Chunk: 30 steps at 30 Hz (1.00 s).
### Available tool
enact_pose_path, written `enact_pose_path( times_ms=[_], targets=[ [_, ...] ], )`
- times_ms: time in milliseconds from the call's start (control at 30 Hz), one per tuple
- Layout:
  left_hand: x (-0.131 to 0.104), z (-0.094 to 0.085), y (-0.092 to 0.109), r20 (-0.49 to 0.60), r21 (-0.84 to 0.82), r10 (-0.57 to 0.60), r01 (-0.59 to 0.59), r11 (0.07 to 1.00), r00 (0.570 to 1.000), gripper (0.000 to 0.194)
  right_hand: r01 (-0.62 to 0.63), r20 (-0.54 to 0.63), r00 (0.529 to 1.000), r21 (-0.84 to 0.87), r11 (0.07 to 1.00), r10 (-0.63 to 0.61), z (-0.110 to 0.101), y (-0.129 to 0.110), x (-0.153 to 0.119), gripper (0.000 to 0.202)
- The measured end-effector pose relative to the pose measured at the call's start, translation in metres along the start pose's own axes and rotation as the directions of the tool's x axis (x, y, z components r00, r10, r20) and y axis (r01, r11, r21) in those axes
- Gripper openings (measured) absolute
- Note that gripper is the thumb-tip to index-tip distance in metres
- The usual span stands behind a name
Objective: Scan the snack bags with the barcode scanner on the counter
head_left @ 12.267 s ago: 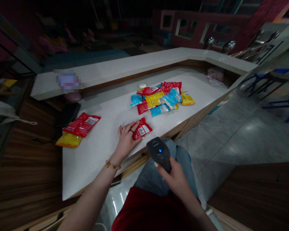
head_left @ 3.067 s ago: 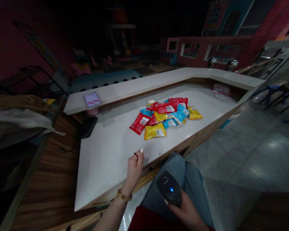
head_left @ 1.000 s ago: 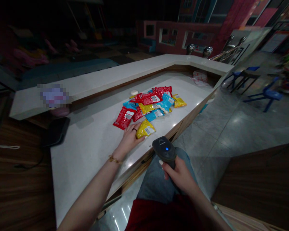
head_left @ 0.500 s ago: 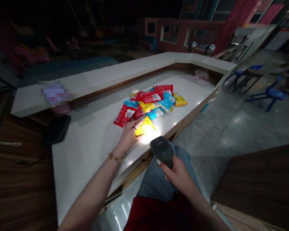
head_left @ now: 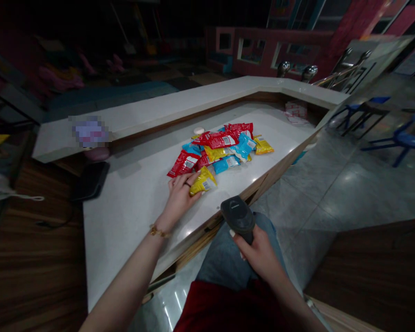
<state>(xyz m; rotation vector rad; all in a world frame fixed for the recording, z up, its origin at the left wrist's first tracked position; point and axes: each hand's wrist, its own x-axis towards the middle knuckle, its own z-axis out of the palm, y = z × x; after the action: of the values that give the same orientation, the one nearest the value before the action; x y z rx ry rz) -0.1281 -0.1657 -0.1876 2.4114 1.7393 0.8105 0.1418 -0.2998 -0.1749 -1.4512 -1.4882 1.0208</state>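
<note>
My left hand (head_left: 182, 194) grips a yellow packet (head_left: 204, 181) by its left end, just above the white counter (head_left: 124, 226); a barcode shows on the packet. My right hand (head_left: 257, 249) is wrapped round the handle of a dark handheld scanner (head_left: 238, 213), whose head points toward the counter. Behind the yellow packet lies a pile of several packets. Among them are a red packet (head_left: 184, 163) at the left, a blue packet (head_left: 226, 163) in front, and another yellow packet (head_left: 263, 145) at the right end.
A raised white ledge (head_left: 180, 102) runs along the counter's back. At the left lie a black device (head_left: 90, 180) and a pink object (head_left: 97, 154). A small white round object (head_left: 198, 131) sits behind the pile. Blue chairs (head_left: 410, 138) stand on the floor at the right.
The scanner's bright light on the yellow packet has gone out. My left hand and that packet have moved slightly left relative to the pile. The view has shifted a little.
</note>
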Motion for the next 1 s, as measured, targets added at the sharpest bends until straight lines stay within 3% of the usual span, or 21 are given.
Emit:
enact_pose_path(
  times_ms=[100, 200, 267, 333, 400, 467, 633, 833, 900, 1000],
  targets=[
    [-0.026, -0.029, -0.01, -0.14, 0.068, -0.227, 0.238, 0.969, 0.964, 0.067, -0.051, 0.043, 0.998, 0.082, 0.995, 0.047, -0.003, 0.004, -0.001, 0.021],
    [-0.059, -0.059, -0.025, -0.311, 0.12, -0.468, 0.523, 0.844, 0.827, 0.067, -0.09, 0.071, 0.994, 0.103, 0.991, 0.083, -0.005, 0.006, -0.001, 0.022],
    [-0.076, -0.073, -0.034, -0.4, 0.143, -0.546, 0.638, 0.757, 0.736, 0.071, -0.096, 0.091, 0.992, 0.094, 0.991, 0.087, -0.006, 0.006, -0.001, 0.023],
    [-0.085, -0.081, -0.042, -0.446, 0.154, -0.558, 0.674, 0.723, 0.7, 0.076, -0.089, 0.111, 0.991, 0.081, 0.993, 0.079, -0.005, 0.005, -0.001, 0.023],
    [-0.082, -0.08, -0.047, -0.435, 0.149, -0.534, 0.643, 0.751, 0.725, 0.079, -0.073, 0.122, 0.991, 0.078, 0.994, 0.063, -0.004, 0.005, -0.001, 0.022],
    [-0.07, -0.071, -0.05, -0.372, 0.124, -0.497, 0.573, 0.81, 0.784, 0.081, -0.051, 0.119, 0.992, 0.083, 0.995, 0.041, -0.002, 0.004, -0.001, 0.021],
    [-0.013, -0.03, -0.049, -0.171, 0.05, -0.395, 0.408, 0.911, 0.903, 0.088, -0.014, 0.081, 0.997, 0.085, 0.996, 0.007, -0.001, 0.003, -0.002, 0.023],
    [0.044, 0.005, -0.046, 0.033, 0.034, -0.381, 0.38, 0.924, 0.924, 0.098, -0.011, 0.062, 0.998, 0.092, 0.996, 0.005, -0.001, -0.001, -0.002, 0.021],
    [0.05, 0.008, -0.045, 0.058, 0.026, -0.377, 0.377, 0.926, 0.924, 0.096, -0.013, 0.062, 0.998, 0.089, 0.996, 0.007, 0.0, -0.003, -0.002, 0.02],
    [0.045, 0.006, -0.041, 0.012, 0.038, -0.372, 0.372, 0.928, 0.928, 0.089, -0.002, 0.064, 0.998, 0.079, 0.997, -0.003, 0.001, -0.005, 0.0, 0.019]
  ],
)
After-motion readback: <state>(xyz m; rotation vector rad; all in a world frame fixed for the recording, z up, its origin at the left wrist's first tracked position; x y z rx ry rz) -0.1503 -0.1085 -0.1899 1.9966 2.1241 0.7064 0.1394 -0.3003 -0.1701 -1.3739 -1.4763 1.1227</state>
